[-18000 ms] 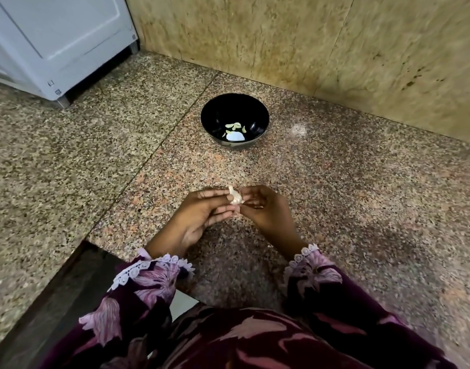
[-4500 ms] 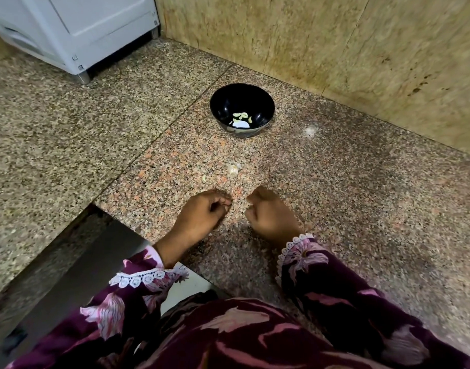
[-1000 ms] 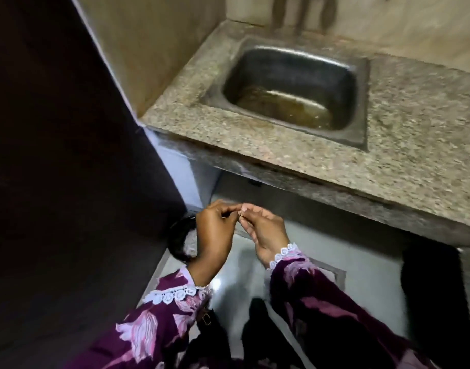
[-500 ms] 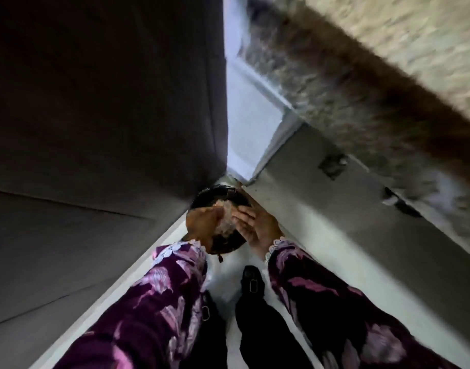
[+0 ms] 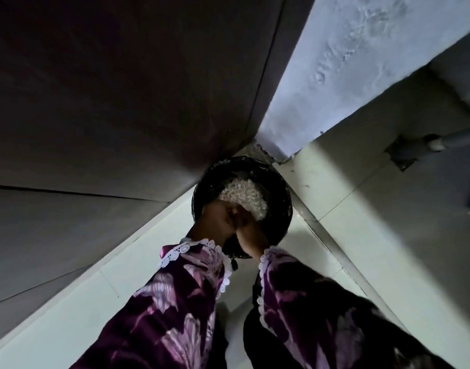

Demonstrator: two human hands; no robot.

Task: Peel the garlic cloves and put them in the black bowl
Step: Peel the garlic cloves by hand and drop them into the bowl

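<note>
Papery garlic skins (image 5: 242,197) are seen heaped in a black bin (image 5: 279,193) on the floor; cloves and bowl are not shown.
Left hand (image 5: 219,222) and right hand (image 5: 248,235) are pressed together above it; a pinch cannot be told. Skins are judged light and fragile, so fingertips are advised.

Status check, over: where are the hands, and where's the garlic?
Left hand and right hand pressed together over the black bin on the floor; grip unclear. Pale scraps inside the bin. Garlic and black bowl out of view.
</note>
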